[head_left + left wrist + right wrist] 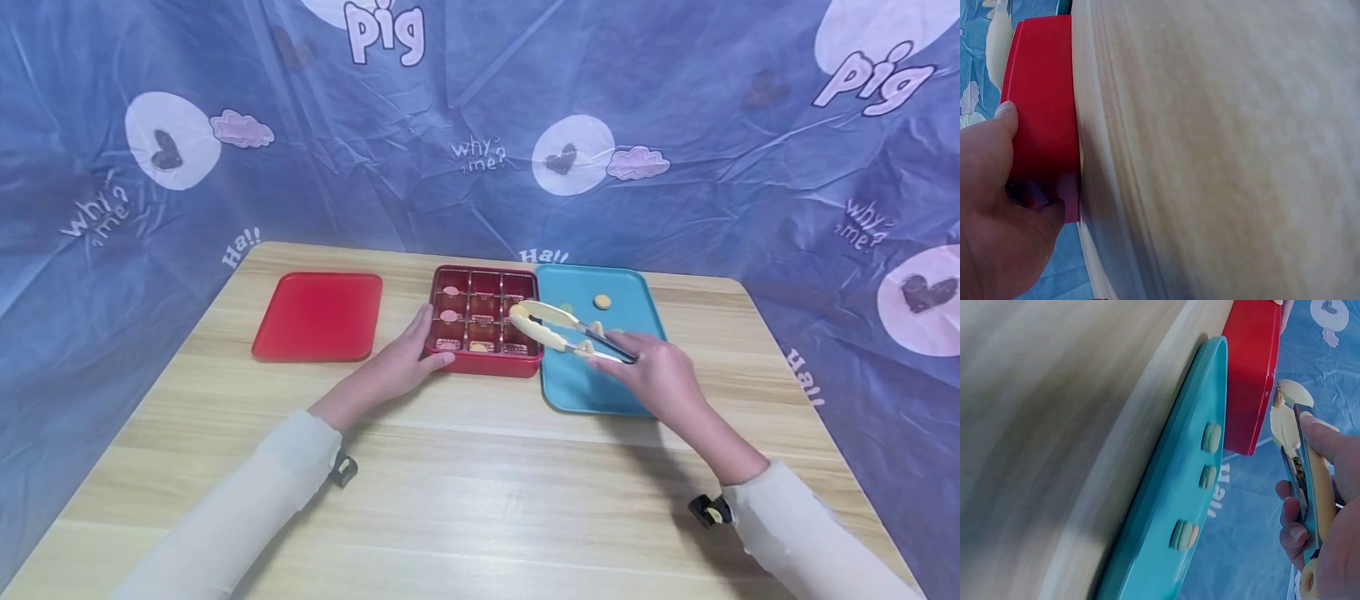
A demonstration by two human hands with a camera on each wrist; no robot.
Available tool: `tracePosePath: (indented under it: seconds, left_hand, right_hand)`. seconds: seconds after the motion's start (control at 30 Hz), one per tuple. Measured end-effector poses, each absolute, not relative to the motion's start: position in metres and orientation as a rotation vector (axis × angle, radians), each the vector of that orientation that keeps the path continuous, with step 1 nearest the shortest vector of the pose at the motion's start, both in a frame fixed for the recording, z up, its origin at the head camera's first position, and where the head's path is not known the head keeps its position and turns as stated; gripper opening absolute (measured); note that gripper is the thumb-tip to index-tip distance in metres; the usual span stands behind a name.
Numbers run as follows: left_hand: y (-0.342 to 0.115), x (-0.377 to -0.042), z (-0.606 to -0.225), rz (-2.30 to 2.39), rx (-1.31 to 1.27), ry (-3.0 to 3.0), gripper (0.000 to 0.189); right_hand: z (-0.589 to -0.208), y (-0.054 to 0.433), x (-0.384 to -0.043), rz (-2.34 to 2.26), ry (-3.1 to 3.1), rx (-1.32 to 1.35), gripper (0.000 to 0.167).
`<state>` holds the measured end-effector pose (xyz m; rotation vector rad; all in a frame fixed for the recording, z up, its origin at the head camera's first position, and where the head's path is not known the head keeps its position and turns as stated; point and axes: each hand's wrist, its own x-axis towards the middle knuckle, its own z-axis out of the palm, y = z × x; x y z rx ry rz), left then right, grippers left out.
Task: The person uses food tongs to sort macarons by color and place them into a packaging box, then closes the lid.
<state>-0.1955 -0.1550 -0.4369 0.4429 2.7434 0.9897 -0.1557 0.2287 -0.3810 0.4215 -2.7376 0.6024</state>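
Observation:
My left hand (408, 354) holds the near left corner of a red box (487, 364), thumb on its front wall and fingers along its side. Clear dividers split the box into several cells. Pink macarons (450, 316) sit in the left column, and a yellowish macaron (480, 347) is in the near middle cell. In my right hand (660, 375) I grip cream-tipped tongs (542, 334). Their tips pinch an orange-yellow macaron (518, 311) over the right column of the box. In the right wrist view, green macarons (1212, 437) lie on a blue tray (1141, 550).
The blue tray stands right beside the box, with another orange-yellow macaron (602, 302) near its far side. A red lid (318, 317) lies flat to the left of the box. A blue printed cloth (480, 200) hangs behind the wooden table (480, 500).

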Motion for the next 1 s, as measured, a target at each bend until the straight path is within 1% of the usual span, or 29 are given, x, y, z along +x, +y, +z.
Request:
tracePosePath:
  seconds: [0.33, 0.63, 1.0]
  left_hand:
    - [-0.156, -0.196, -0.438, 1.0, 0.451, 2.744, 0.103]
    - [-0.156, -0.196, -0.438, 0.99, 0.448, 2.744, 0.102]
    - [-0.156, -0.196, -0.438, 1.002, 0.449, 2.743, 0.102]
  right_hand:
    - [-0.382, 0.211, -0.173, 0.603, -2.827, 0.408, 0.055]
    - [-0.385, 0.196, -0.185, 0.601, -2.8, 0.468, 0.055]
    - [-0.385, 0.187, -0.19, 0.604, -2.829, 0.457, 0.057]
